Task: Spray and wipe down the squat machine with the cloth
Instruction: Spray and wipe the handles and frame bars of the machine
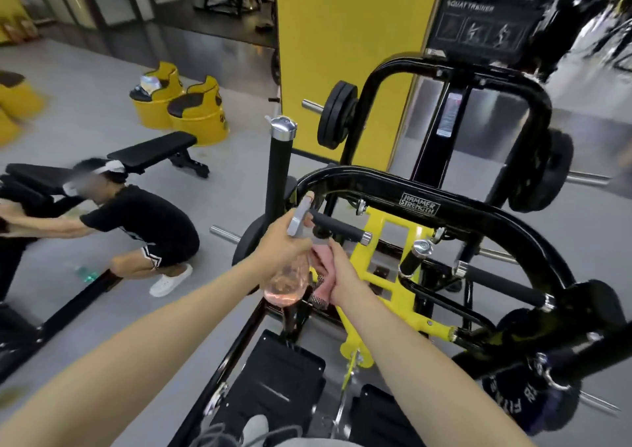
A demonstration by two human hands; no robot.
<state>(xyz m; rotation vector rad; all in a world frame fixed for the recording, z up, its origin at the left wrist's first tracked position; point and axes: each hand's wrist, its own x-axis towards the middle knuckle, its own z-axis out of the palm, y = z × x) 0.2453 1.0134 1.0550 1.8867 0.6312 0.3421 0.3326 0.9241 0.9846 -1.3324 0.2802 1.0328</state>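
Observation:
The black and yellow squat machine (420,204) fills the middle and right of the head view. My left hand (278,241) grips a clear spray bottle (289,282) of pinkish liquid, its grey head pointing at a short black foam handle (337,228). My right hand (342,275) holds a pink cloth (321,262) just below that handle, close beside the bottle. Much of the cloth is hidden behind my right hand.
A person in black (136,228) crouches at the left beside a black bench (154,151). Yellow barrel seats (198,118) stand behind. A yellow pillar (345,53) rises past the machine. Weight plates (337,115) hang on its pegs, black footplates (284,378) lie below.

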